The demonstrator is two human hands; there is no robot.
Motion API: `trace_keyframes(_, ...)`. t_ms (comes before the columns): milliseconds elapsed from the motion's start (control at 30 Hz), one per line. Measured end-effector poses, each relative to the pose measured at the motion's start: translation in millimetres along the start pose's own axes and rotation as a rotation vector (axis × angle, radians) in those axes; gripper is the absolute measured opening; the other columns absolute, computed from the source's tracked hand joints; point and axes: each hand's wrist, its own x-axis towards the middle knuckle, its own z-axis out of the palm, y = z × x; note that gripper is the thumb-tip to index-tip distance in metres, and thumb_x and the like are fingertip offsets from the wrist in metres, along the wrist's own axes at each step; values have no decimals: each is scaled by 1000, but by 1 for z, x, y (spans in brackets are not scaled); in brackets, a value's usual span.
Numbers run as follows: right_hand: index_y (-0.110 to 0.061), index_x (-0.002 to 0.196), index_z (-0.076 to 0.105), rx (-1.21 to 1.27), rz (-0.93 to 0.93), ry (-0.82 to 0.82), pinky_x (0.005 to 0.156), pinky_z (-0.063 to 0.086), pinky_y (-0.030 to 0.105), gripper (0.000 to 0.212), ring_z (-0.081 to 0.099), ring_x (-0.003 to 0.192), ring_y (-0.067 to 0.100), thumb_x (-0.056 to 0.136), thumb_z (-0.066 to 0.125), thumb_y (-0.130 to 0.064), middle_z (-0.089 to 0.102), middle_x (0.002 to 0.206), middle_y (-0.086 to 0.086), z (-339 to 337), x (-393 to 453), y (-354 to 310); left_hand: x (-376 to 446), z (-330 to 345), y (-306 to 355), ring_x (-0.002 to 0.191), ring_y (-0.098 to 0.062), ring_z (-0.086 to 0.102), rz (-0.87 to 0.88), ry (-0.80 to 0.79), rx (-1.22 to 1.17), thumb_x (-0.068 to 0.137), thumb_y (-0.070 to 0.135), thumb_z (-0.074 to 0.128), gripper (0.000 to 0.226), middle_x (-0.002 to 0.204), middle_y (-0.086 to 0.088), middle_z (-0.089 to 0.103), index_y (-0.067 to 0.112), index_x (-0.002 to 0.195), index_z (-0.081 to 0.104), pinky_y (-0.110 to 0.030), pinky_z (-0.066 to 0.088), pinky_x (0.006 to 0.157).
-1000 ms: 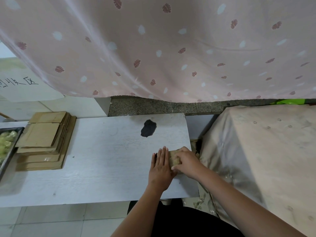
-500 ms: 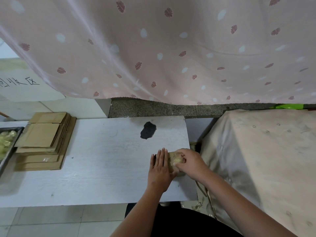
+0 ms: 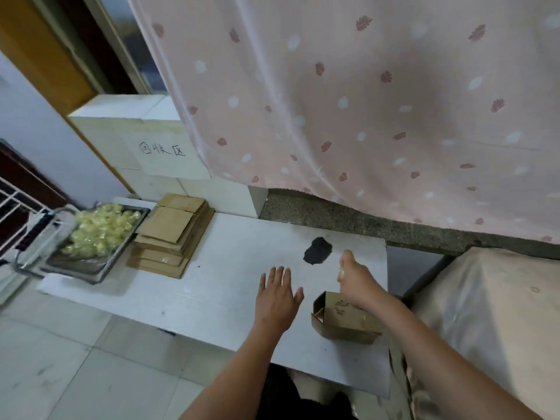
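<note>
A small brown cardboard box (image 3: 342,321) lies on the white table (image 3: 212,286) near its right front edge, one end open toward the left. My left hand (image 3: 277,295) hovers flat to the left of the box with its fingers straight and spread, touching nothing I can see. Just behind the box, my right hand (image 3: 354,277) reaches forward with its fingers stretched together, blurred by motion. Its forearm crosses the box's right end. Neither hand holds the box.
A metal tray (image 3: 91,269) of yellow wrapped pieces and a stack of flat cardboard blanks (image 3: 172,234) sit at the table's left end. A black patch (image 3: 316,250) marks the tabletop. A cloth-covered block (image 3: 485,313) stands close on the right; a pink curtain (image 3: 363,101) hangs behind.
Both hands have come off the box. My left hand slid left, my right hand lifted forward past it. The view has swung left, showing the tray.
</note>
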Motion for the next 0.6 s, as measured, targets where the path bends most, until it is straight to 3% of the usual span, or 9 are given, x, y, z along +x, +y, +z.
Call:
trace_keyframes(67,-8,148,14,-85,26,-43,67,45,24,63,52,93,18,94,44,2,45,115,11,8,6,-26,-6,-9,-25,153,-24,14,-51,30,-9,107,49,20,65,164,-8,22,10,158,19,-40,7,125)
trace_keyframes(133,-7,148,19,-102,47,-84,94,44,32,59,43,121,29,94,41,1,23,144,16,19,8,-52,-13,-18,-49,150,-25,21,-103,54,-28,107,47,23,63,161,-9,29,8,156,23,-39,11,124)
trace_keyframes(167,-7,144,26,-91,42,-111,97,41,34,51,39,125,31,95,40,-2,17,147,15,25,8,-64,-17,-21,-61,148,-25,24,-130,61,-42,107,47,24,62,159,-9,31,8,156,25,-39,13,124)
trace_keyframes(267,-13,101,50,-69,-16,-160,74,44,27,12,47,98,23,91,44,-13,25,132,12,48,8,-102,-29,-31,-100,146,-25,30,-210,71,-81,106,48,26,62,157,-10,35,9,155,27,-39,19,123)
trace_keyframes(333,-15,80,47,-93,-45,-170,57,36,26,11,45,77,20,89,41,-16,31,120,10,65,8,-131,-37,-38,-128,142,-26,34,-249,73,-77,106,48,25,61,154,-11,39,9,153,29,-39,23,121)
trace_keyframes(400,-9,90,59,-111,-91,-185,67,44,29,22,52,92,26,96,38,-14,38,119,14,86,14,-157,-46,-46,-160,138,-26,38,-284,77,-75,106,47,25,61,151,-11,42,8,151,32,-39,26,118)
trace_keyframes(500,-12,126,63,-120,-212,-127,95,45,30,29,52,116,26,100,50,-16,50,136,14,122,19,-205,-64,-57,-216,137,-28,38,-352,89,-67,105,49,24,61,149,-13,43,8,149,36,-43,27,118)
trace_keyframes(533,-16,137,56,-94,-230,-114,97,47,31,38,54,119,25,99,55,-17,53,137,12,135,20,-222,-69,-61,-236,137,-29,38,-372,94,-66,104,49,25,61,149,-13,44,8,148,37,-44,27,118)
trace_keyframes(600,-22,149,39,-2,-221,-135,83,51,27,60,57,114,24,95,64,-14,54,134,13,164,20,-258,-80,-67,-276,135,-29,40,-401,111,-71,103,50,26,61,145,-13,47,8,145,42,-44,28,117)
